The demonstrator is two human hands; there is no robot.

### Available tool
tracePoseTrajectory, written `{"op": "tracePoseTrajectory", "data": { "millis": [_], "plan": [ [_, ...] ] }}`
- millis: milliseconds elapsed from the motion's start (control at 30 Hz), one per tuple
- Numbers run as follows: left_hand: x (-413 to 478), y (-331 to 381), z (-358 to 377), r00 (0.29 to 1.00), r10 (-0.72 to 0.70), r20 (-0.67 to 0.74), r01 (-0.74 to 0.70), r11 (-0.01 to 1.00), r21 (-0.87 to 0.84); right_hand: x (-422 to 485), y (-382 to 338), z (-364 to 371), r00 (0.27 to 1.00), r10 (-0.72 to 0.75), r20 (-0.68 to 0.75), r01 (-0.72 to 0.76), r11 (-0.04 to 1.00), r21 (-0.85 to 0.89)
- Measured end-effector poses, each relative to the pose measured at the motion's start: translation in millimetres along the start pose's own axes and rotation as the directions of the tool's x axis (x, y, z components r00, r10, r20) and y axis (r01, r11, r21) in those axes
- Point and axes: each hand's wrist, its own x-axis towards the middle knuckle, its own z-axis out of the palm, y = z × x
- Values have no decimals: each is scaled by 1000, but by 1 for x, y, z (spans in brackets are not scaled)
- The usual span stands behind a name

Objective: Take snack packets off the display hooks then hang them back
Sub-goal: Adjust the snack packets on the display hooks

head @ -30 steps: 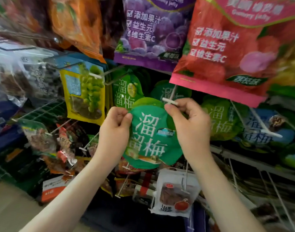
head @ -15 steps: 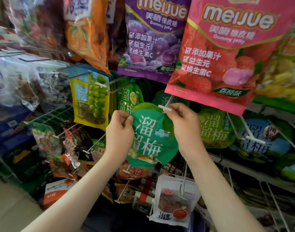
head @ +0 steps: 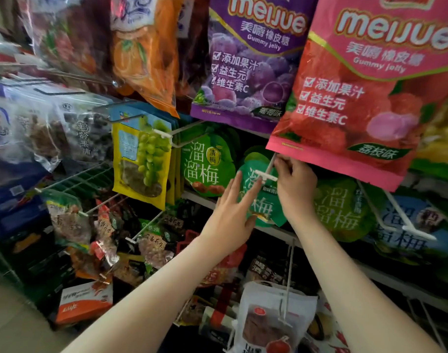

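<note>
The left hand (head: 233, 212) has let go of the green packet (head: 261, 207) and now lies flat against it, fingers straight. The right hand (head: 294, 189) still pinches its top beside the hook (head: 266, 175). The packet looks threaded on, nearly rehung.

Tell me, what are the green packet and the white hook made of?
The green packet looks like thin plastic film, smooth and printed, with a slight sheen; its rounded edge looks soft and bendy. The white hook is probably metal wire with a white coating: it is thin, straight and stiff. Its crossbar tip could be plastic; that is hard to tell.
</note>
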Motion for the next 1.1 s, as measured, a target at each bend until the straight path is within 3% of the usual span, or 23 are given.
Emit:
{"op": "tracePoseTrajectory", "data": {
  "millis": [200,267,333,367,433,500,567,633,700,800,967,1100],
  "plan": [
    [33,-11,18,987,16,160,-16,1000,-1,14,14,11,997,0,-76,-19,968,-252],
    [37,-11,16,981,4,196,-32,990,135,6,12,11,988,36,-147,-93,910,-404],
    [37,-13,9,989,-6,148,-37,958,286,-11,15,13,974,-31,-222,-77,884,-460],
    [36,-14,3,995,28,93,-58,938,341,-21,19,17,970,-105,-220,-6,891,-453],
    [36,-27,-1,972,235,-16,-196,843,501,-41,26,30,966,-217,-144,149,913,-379],
    [39,-45,-5,929,369,-35,-243,677,694,-53,27,45,982,-190,0,186,959,-215],
    [38,-56,-12,941,338,27,-206,507,837,-57,22,56,980,-83,182,97,993,-69],
    [36,-64,-18,965,256,63,-171,422,890,-54,16,66,934,-10,357,13,1000,-6],
    [29,-69,-21,978,203,58,-132,378,916,-47,13,77,901,47,431,-38,999,-29],
    [18,-82,-27,982,189,2,-73,372,925,-37,6,85,917,138,373,-132,990,-42],
    [5,-106,-43,963,265,-48,-59,380,923,-24,-7,91,910,267,318,-339,919,200],
    [-1,-111,-47,938,345,-36,-105,382,918,-20,-14,103,906,345,245,-369,927,60]
  ]
}}
